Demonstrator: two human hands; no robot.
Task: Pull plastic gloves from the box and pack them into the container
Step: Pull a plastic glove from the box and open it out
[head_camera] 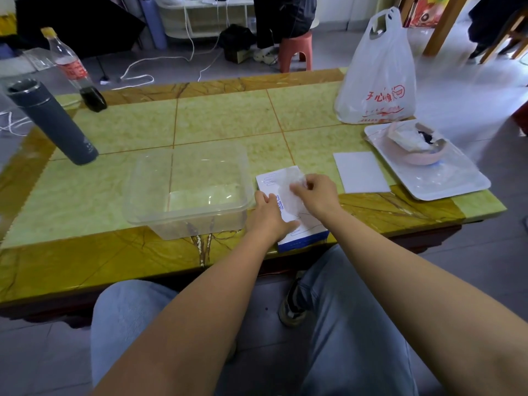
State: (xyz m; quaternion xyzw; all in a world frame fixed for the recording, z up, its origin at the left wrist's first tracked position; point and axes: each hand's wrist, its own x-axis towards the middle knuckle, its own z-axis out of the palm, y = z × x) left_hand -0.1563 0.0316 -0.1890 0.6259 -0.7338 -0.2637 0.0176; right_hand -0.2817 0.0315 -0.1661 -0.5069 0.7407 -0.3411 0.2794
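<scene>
Clear plastic container (200, 227): rectangular, lidless, see-through, standing on the tabletop (223, 118) in front of you, slightly to your left. Nothing shows inside it.

Glove box (307, 238): white card with blue print, lying flat at the near edge of the tabletop, just beside the container's right wall.

Plastic glove (294, 200): thin, translucent sheet, lifted a little above the top of the glove box and not yet in the container.

Your left hand (268, 215): lies on the left part of the glove box, fingers fairly straight, thumb spread along the near side, pressing the box down.

Your right hand (317, 192): over the middle of the box, thumb and fingertips pinching the glove.

Other items on the tabletop:
- Grey flask (51, 121), far left.
- Cola bottle (71, 67), yellow cap, nearly empty, behind the flask.
- White carrier bag (377, 72) with red print, far right corner.
- White tray (445, 184), right edge, carrying a pink bowl (423, 158).
- White card (361, 171), flat, between the glove box and the tray.

On the floor beyond the table: pink stool (295, 50).
</scene>
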